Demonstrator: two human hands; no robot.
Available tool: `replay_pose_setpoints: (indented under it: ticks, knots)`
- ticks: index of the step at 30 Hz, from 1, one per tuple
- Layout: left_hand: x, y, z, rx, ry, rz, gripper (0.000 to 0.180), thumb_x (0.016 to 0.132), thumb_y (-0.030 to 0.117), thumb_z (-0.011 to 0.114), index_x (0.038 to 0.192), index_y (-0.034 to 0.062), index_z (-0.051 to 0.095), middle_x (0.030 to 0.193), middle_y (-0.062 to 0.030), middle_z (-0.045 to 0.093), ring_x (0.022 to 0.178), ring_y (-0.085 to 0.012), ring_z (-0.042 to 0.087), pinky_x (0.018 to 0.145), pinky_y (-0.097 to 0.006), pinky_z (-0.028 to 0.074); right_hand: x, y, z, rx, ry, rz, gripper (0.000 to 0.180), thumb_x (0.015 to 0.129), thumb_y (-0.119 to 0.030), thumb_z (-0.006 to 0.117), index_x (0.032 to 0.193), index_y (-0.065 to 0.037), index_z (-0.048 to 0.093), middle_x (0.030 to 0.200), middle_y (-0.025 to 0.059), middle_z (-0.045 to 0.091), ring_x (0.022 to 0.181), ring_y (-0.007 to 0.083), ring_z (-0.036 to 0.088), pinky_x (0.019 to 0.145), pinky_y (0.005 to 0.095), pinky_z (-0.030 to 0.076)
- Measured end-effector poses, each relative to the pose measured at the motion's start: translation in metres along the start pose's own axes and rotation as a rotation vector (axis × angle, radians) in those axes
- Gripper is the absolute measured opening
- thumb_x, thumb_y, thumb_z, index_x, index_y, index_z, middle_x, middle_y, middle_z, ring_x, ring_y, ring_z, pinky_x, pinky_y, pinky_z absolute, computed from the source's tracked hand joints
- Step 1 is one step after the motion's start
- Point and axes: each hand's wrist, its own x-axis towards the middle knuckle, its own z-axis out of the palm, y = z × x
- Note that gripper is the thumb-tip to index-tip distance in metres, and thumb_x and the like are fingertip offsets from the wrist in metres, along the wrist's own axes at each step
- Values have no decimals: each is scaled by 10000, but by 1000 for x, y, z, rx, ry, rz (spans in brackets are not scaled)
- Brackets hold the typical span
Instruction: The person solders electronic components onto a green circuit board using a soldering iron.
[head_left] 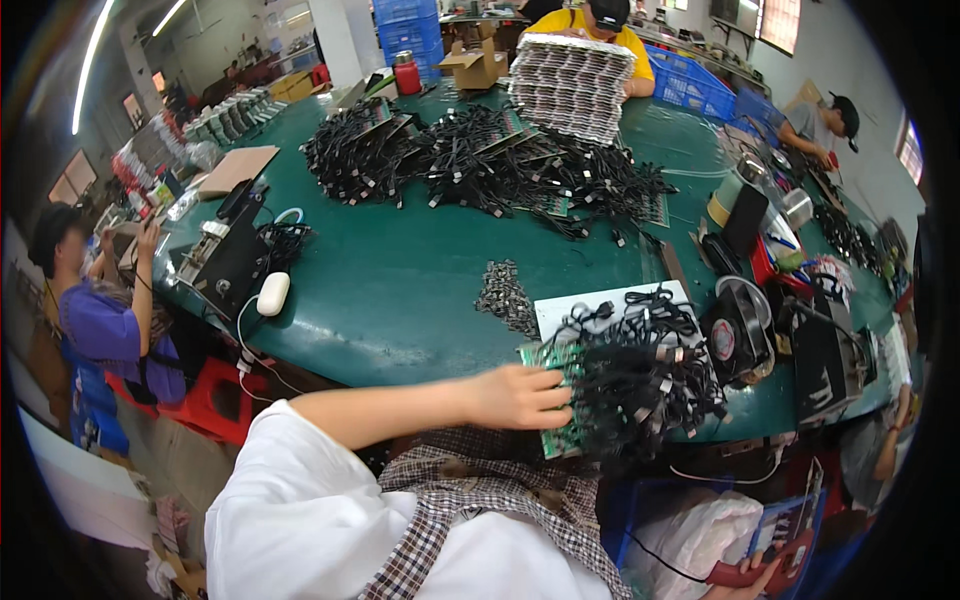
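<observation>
My left hand [522, 397] reaches across from the left, its fingers curled over the edge of a green circuit board panel [560, 440]. A thick bundle of black cables [640, 395] with metal plugs runs from the panel to the right, over a white board [560, 312]. At the lower right edge my right hand [750, 585] is closed round a red corded hand tool [790, 562]; its exact kind is unclear. A clear plastic bag [695, 535] lies beside that tool. Small metal parts [507, 297] form a pile beyond my left hand.
More cabled boards [490, 160] are heaped across the far side of the green table [400, 270]. A small fan [738, 330] stands right of the cables. A white case [273, 294] lies left. A person in yellow [640, 65] handles a stacked panel; others sit at both sides.
</observation>
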Motion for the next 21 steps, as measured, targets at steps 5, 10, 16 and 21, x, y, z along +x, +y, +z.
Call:
replay_pose_setpoints:
  ticks: [5, 10, 16, 21]
  knots:
    - [-16, 34, 16, -158, 16, -332, 279, 685, 110, 535, 962, 80, 530, 1085, -121, 480, 1055, -272, 478, 828, -370, 451, -8, 13, 41, 54, -154, 26, 323, 792, -133, 589, 1096, -70, 500, 769, 59, 492, 626, 160, 437, 502, 256, 340]
    - [-14, 57, 19, -167, 56, -330, 617, 713, 92, 515, 1303, 198, 367, 1302, -135, 356, 1227, -291, 334, 994, -493, 282, -16, 22, 64, 127, -307, 91, 309, 810, -144, 569, 1101, -74, 494, 719, 46, 461, 615, 145, 409, 476, 227, 329]
    - [14, 47, 8, -441, -221, -308, 842, 627, 168, 649, 1360, 142, 237, 1397, -185, 218, 1291, -342, 219, 1000, -540, 236, -28, 30, 95, 105, -373, 151, 298, 834, -145, 541, 1098, -31, 465, 858, 64, 478, 604, 136, 391, 475, 216, 335]
    - [32, 35, -6, -444, -278, -223, 903, 546, 239, 741, 1326, 127, 300, 1362, -201, 261, 1281, -335, 230, 962, -588, 225, -34, 27, 108, 103, -419, 176, 352, 838, -162, 546, 1112, 13, 410, 970, 86, 475, 624, 139, 392, 491, 224, 344]
